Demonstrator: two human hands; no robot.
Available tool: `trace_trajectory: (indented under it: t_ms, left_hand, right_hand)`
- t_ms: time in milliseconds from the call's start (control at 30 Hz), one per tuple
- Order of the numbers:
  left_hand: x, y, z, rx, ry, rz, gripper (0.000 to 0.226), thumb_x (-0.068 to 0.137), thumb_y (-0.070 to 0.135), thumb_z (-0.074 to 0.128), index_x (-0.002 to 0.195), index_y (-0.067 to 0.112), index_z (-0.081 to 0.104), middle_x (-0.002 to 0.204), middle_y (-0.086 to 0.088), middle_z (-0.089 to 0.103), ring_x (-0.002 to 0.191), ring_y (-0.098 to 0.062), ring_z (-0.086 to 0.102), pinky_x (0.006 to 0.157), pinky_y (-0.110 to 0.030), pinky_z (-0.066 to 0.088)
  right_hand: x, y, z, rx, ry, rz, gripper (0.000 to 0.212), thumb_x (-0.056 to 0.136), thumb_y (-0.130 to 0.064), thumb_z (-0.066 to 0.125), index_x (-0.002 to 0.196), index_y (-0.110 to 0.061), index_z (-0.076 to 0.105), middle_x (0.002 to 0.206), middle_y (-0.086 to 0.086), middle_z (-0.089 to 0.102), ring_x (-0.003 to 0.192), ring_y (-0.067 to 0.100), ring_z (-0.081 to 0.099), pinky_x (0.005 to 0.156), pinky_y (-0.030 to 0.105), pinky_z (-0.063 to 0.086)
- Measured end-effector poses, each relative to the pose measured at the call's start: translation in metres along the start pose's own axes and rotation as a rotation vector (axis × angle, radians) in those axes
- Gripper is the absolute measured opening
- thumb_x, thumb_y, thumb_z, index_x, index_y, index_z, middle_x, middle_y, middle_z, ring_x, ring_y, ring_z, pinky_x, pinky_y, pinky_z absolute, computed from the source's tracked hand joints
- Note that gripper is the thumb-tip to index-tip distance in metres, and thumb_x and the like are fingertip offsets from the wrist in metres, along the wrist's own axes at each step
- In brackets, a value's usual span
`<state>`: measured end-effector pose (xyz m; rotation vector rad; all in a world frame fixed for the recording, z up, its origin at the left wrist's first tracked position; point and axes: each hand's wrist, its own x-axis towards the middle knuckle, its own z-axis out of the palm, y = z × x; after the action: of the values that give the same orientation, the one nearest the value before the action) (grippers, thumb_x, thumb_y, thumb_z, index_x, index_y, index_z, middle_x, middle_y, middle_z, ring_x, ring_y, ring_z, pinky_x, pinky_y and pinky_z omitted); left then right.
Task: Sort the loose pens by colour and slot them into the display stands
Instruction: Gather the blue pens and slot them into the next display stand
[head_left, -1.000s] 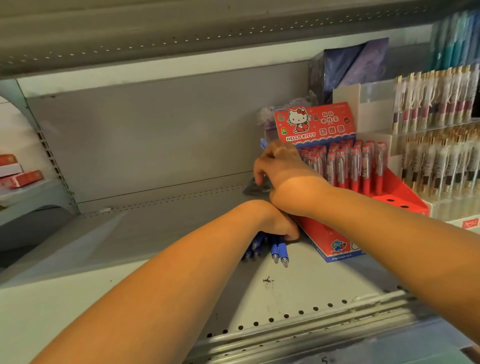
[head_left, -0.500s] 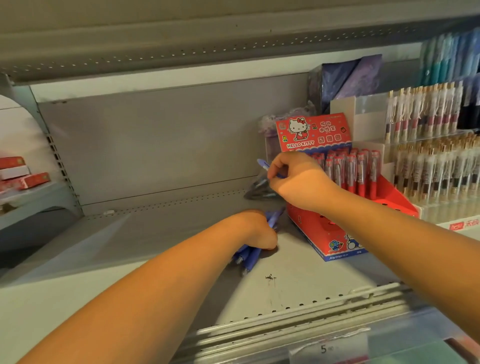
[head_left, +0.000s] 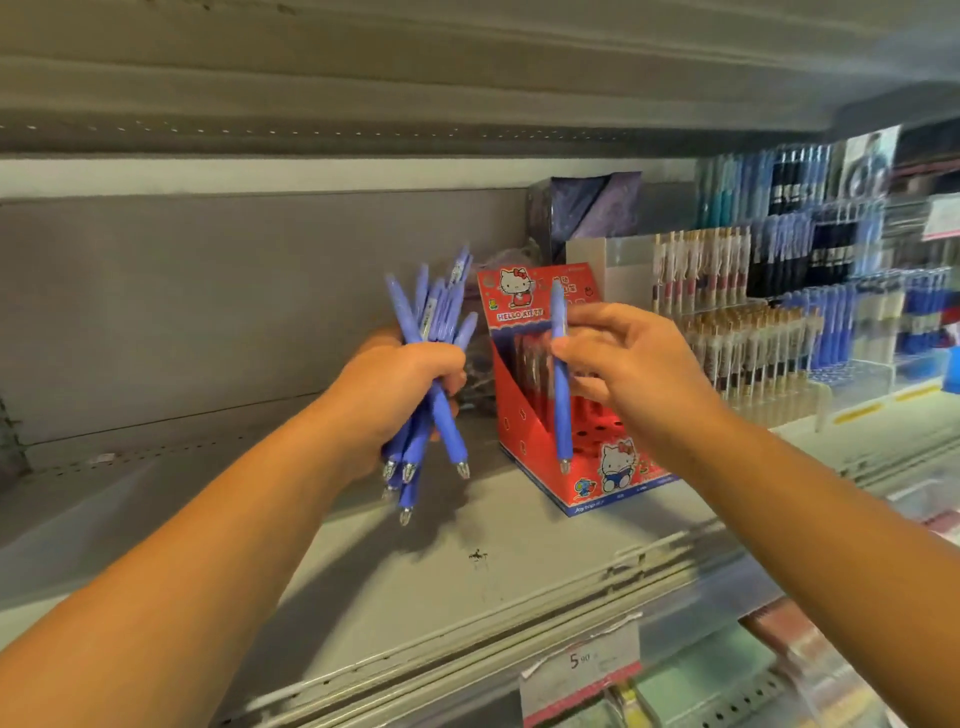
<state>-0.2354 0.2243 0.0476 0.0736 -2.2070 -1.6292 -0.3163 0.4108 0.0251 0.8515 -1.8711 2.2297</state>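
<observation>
Left hand (head_left: 402, 384) fisted on blue pens (head_left: 436, 322), tips down. Right hand (head_left: 618, 358) pinches one pen (head_left: 561, 384) upright, centre frame, nearer the red stand (head_left: 540, 447) just behind it.

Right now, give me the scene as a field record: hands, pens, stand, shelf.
left hand: fist shut on bundle of blue pens, tips down
right hand: pinching single blue pen, upright, tip down
red display stand: on shelf, red pens at back, front holes empty
single blue pen location: in front of stand, not slotted
</observation>
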Motion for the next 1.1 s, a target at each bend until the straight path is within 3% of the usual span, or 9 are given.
trace_trajectory:
  t_ms: [167, 267, 400, 567, 633, 733, 867, 967, 1100]
  left_hand:
    - [-0.009, 0.019, 0.058, -0.168, -0.039, 0.119, 0.009, 0.054, 0.01, 0.056, 0.055, 0.014, 0.048, 0.056, -0.009, 0.041, 0.046, -0.021, 0.039, 0.049, -0.028, 0.033]
    - [-0.013, 0.024, 0.1, -0.295, -0.066, 0.209, 0.011, 0.062, 0.005, 0.058, 0.059, 0.012, 0.065, 0.047, 0.005, 0.042, 0.039, -0.012, 0.037, 0.041, -0.019, 0.033]
    - [-0.012, 0.03, 0.161, -0.443, -0.068, 0.22, 0.014, 0.058, 0.008, 0.057, 0.053, 0.02, 0.062, 0.064, -0.01, 0.043, 0.049, -0.02, 0.04, 0.05, -0.027, 0.037]
    - [-0.011, 0.04, 0.245, -0.46, -0.071, 0.156, 0.021, 0.059, 0.01, 0.056, 0.054, 0.027, 0.068, 0.075, -0.014, 0.044, 0.061, -0.025, 0.039, 0.061, -0.043, 0.035]
    - [-0.006, 0.044, 0.276, -0.442, -0.053, 0.157, 0.014, 0.059, 0.011, 0.057, 0.051, 0.021, 0.061, 0.072, -0.015, 0.042, 0.058, -0.025, 0.039, 0.056, -0.039, 0.036]
    - [0.005, 0.049, 0.32, -0.491, -0.044, 0.188, 0.01, 0.061, 0.009, 0.054, 0.07, 0.008, 0.049, 0.064, -0.011, 0.044, 0.049, -0.022, 0.043, 0.046, -0.03, 0.039]
    - [0.018, 0.054, 0.36, -0.475, -0.059, 0.229, 0.014, 0.064, 0.008, 0.053, 0.058, 0.019, 0.058, 0.061, -0.007, 0.048, 0.049, -0.021, 0.044, 0.046, -0.031, 0.042]
    - [0.032, 0.057, 0.379, -0.468, -0.035, 0.253, 0.008, 0.065, 0.005, 0.053, 0.072, 0.009, 0.052, 0.062, -0.008, 0.047, 0.05, -0.02, 0.042, 0.047, -0.028, 0.043]
    - [0.062, 0.061, 0.384, -0.45, 0.011, 0.296, 0.008, 0.066, 0.004, 0.052, 0.065, 0.012, 0.051, 0.063, -0.009, 0.046, 0.051, -0.022, 0.041, 0.045, -0.028, 0.04]
  right_hand:
    - [-0.022, -0.015, -0.036, 0.061, 0.087, -0.018, 0.017, 0.086, -0.001, 0.069, 0.102, -0.006, 0.067, 0.09, 0.015, 0.073, 0.075, 0.015, 0.071, 0.062, 0.022, 0.055]
    - [-0.032, -0.021, -0.07, 0.082, 0.132, 0.003, 0.019, 0.087, -0.002, 0.069, 0.105, -0.004, 0.065, 0.091, 0.015, 0.072, 0.072, 0.013, 0.07, 0.06, 0.021, 0.054]
    - [-0.039, -0.028, -0.127, 0.122, 0.187, 0.032, 0.028, 0.088, -0.002, 0.068, 0.114, 0.003, 0.061, 0.085, 0.009, 0.073, 0.07, 0.014, 0.069, 0.063, 0.025, 0.057]
    - [-0.036, -0.031, -0.216, 0.168, 0.183, 0.024, 0.008, 0.09, 0.0, 0.065, 0.095, -0.005, 0.064, 0.072, 0.002, 0.072, 0.069, 0.016, 0.071, 0.062, 0.023, 0.056]
    - [-0.031, -0.033, -0.254, 0.163, 0.18, 0.04, 0.017, 0.089, -0.001, 0.067, 0.106, -0.002, 0.062, 0.081, 0.007, 0.073, 0.076, 0.021, 0.072, 0.066, 0.026, 0.057]
    - [-0.023, -0.033, -0.304, 0.158, 0.167, 0.041, 0.036, 0.089, 0.001, 0.068, 0.121, -0.007, 0.055, 0.095, 0.018, 0.069, 0.076, 0.024, 0.073, 0.067, 0.029, 0.058]
    - [-0.003, -0.03, -0.353, 0.136, 0.147, 0.014, 0.042, 0.089, 0.003, 0.066, 0.125, -0.015, 0.052, 0.095, 0.019, 0.067, 0.078, 0.024, 0.073, 0.072, 0.036, 0.062]
    - [0.017, -0.019, -0.371, 0.102, 0.126, -0.001, 0.043, 0.09, 0.004, 0.064, 0.124, -0.017, 0.052, 0.096, 0.019, 0.067, 0.079, 0.025, 0.072, 0.076, 0.041, 0.062]
    - [0.053, 0.0, -0.381, 0.018, 0.123, -0.08, 0.045, 0.089, 0.001, 0.068, 0.125, -0.02, 0.052, 0.085, 0.011, 0.067, 0.077, 0.022, 0.072, 0.071, 0.038, 0.062]
